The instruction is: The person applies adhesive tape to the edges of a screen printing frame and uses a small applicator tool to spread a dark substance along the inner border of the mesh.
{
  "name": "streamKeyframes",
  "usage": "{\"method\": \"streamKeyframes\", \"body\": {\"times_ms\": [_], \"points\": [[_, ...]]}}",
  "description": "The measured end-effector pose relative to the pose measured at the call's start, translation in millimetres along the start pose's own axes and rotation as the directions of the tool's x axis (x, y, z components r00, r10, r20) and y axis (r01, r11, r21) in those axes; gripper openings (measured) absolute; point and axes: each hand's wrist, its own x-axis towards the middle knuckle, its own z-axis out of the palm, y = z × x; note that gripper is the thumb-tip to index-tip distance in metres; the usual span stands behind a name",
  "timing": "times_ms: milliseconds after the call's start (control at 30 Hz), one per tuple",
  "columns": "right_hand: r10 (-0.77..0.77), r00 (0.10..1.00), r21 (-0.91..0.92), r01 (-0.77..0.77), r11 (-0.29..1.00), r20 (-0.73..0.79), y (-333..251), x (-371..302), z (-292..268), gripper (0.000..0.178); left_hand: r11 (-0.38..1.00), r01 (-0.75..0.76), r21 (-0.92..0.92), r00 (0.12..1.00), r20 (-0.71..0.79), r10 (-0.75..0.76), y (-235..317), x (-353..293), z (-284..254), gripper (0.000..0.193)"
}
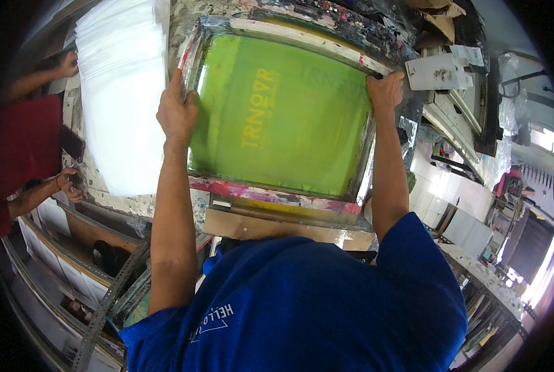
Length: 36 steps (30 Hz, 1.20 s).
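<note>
Head view. Screen-printing frame centered ahead of the wearer, over a paint-crusted worktop; wooden rails smeared red, pink and white. Left hand gripping the left rail, thumb toward the inner side. Right hand closed around the frame near its upper right corner. Both arms reaching forward.

Mesh stretched green across the frame. Writing on it: bold yellow capitals left of center, turned sideways, running up the mesh; fainter lettering toward the upper right, blurred. Yellow surface just below the near rail; contact between them cannot be told. Cardboard strip between frame and wearer.

Wearer's blue shirt carries small white print with thin lines.

Left of frame: tall stack of white sheets, overlapping at the far end. Beyond it, a co-worker in a dark red top; co-worker's upper hand beside the stack, fingers curled; co-worker's lower hand near the worktop edge, fingers bent.

Right of frame: translucent plastic tray, small dark bits on it.
</note>
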Motion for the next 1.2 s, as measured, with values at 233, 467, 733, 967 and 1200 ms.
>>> {"method": "streamKeyframes", "body": {"times_ms": [233, 467, 733, 967, 1200], "points": [[-0.048, 0.997, 0.001, 0.048, 0.999, -0.063, 6.2, 2.1, 8.7, 0.069, 0.999, 0.04, -0.014, 0.999, 0.031, -0.039, 3.3, 3.9, 2.4, 0.067], [-0.354, 0.924, -0.312, 0.297, 0.902, -0.146, 7.8, -80.2, -24.4, 0.043, 0.999, 0.036, -0.01, 0.999, 0.0, -0.036, 1.2, 2.0, 4.2, 0.068], [-0.473, 0.874, -0.27, 0.431, 0.861, -0.109, 16.5, -56.5, -16.1, 0.017, 1.0, 0.012, -0.022, 1.0, -0.008, -0.012, 1.9, 1.4, 4.0, 0.067], [-0.657, 0.727, -0.609, 0.617, 0.499, 0.198, -13.1, -53.9, -25.0, 0.017, 0.999, 0.043, -0.009, 0.999, 0.011, -0.043, 0.2, 1.0, 1.3, 0.069], [-0.589, 0.764, -0.583, 0.612, 0.534, 0.263, -25.0, -36.3, -19.4, 0.017, 0.999, 0.013, -0.035, 1.0, -0.002, -0.013, 2.1, -0.6, -2.3, 0.069]]}}
